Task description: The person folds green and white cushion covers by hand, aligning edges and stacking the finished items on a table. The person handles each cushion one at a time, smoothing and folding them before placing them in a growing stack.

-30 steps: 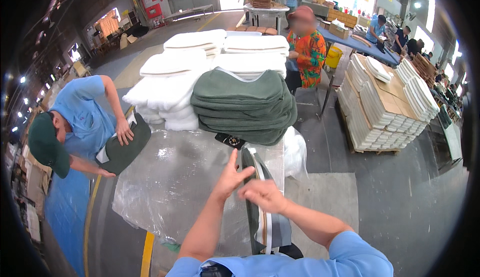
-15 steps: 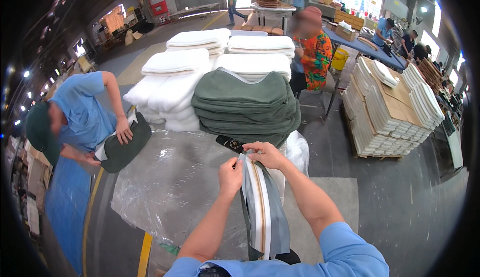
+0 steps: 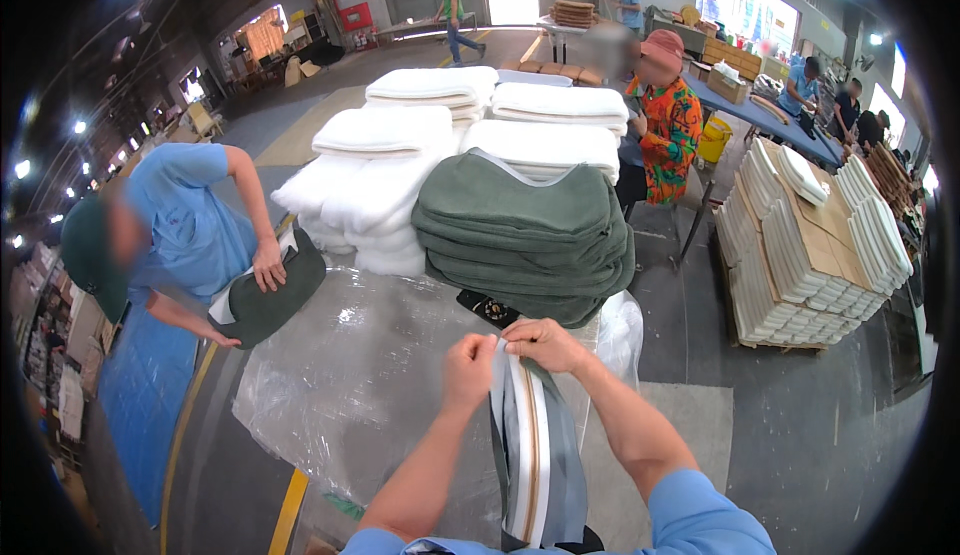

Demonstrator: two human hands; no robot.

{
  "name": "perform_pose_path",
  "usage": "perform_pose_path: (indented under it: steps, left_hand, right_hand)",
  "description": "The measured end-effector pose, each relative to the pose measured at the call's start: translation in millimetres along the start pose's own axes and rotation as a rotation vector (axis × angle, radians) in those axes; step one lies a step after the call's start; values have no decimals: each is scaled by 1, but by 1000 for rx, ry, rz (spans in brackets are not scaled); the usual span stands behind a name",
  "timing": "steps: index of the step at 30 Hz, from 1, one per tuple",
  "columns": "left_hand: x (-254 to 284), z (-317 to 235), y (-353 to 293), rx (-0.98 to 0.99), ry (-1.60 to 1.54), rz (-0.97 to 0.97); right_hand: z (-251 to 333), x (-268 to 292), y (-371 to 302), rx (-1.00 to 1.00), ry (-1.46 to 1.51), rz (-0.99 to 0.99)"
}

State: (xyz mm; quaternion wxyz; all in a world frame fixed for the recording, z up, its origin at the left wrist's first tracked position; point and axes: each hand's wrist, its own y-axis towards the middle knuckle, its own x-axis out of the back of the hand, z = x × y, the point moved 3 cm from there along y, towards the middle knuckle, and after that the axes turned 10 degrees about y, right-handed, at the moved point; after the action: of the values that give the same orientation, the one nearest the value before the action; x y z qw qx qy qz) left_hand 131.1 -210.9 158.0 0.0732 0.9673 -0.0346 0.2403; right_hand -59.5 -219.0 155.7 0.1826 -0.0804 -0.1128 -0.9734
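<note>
My left hand [image 3: 470, 369] is closed in a pinch on the top end of a fabric cover with a brass-coloured zipper [image 3: 533, 435]. Close beside it, my right hand [image 3: 546, 345] pinches the same end from the other side. The cover hangs from both hands toward my body, showing white edges, grey inner cloth and dark green fabric. What my fingertips grip exactly is too small to tell. Just beyond my hands lies a flat black item [image 3: 488, 309] with a round pale mark, against a stack of folded dark green covers [image 3: 520, 240].
Piles of white padding [image 3: 365, 195] stand behind the plastic-wrapped table surface [image 3: 340, 385]. At the left a co-worker in light blue [image 3: 190, 215] holds a green cover [image 3: 285, 300]. Another person in orange [image 3: 670, 140] is beyond the stack. A loaded pallet [image 3: 815, 255] stands at the right.
The whole view has shifted, so surroundings appear farther right and lower. My hands remain at the cover's end, fingertips now closer together. A person in green in the background has walked left.
</note>
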Motion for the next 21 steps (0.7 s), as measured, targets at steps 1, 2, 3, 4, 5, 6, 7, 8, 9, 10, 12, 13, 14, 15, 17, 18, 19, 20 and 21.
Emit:
perform_pose_path:
  steps: [1,2,3,4,5,6,7,8,9,10,12,13,14,15,17,18,19,20,21]
  left_hand:
    - [-1,3,10,50,-110,18]
    - [1,-3,24,103,-220,33]
    - [5,-6,39,156,-324,40]
    - [3,-16,56,104,-354,163]
    - [-1,-25,73,48,-384,286]
    - [-9,-34,86,-9,-413,416]
    - [-17,-39,93,54,-423,573]
    - [-36,-46,99,112,-442,750]
    - [-49,-50,100,171,-454,924]
    - [-53,-52,100,134,-353,997]
    - [-64,-49,97,62,-155,1158]
    - [-66,-48,97,89,-158,1190]
    - [-68,-46,95,106,-161,1205]
    - [-70,-45,94,125,-164,1218]
    - [-69,-46,89,109,-146,1224]
    - [-71,-51,85,71,-130,1232]
    - [-73,-55,81,33,-116,1238]
    - [-73,-61,76,-10,-71,1229]
    - [-71,-65,74,-45,-28,1214]
  right_hand:
    - [-3,-5,-4,0,3,-48]
    - [-3,-12,-7,-1,7,-92]
    - [-2,-19,-7,-21,-18,-142]
    - [0,-27,-6,-28,-9,-166]
    - [2,-33,-5,-33,-3,-191]
    - [2,-37,-6,-41,2,-222]
    - [3,-43,-5,-34,17,-243]
    - [1,-44,-7,-14,45,-270]
    - [-1,-46,-8,8,76,-294]
    - [-2,-48,-7,33,108,-317]
    - [-2,-45,-10,80,116,-350]
    - [-3,-43,-11,66,127,-347]
    - [-6,-43,-13,51,139,-340]
    - [-9,-44,-16,16,151,-345]
    - [-8,-48,-22,45,177,-353]
    - [-10,-47,-27,53,184,-365]
    - [-13,-44,-31,53,130,-366]
    - [-12,-44,-35,102,121,-387]
    - [-10,-45,-37,150,117,-400]
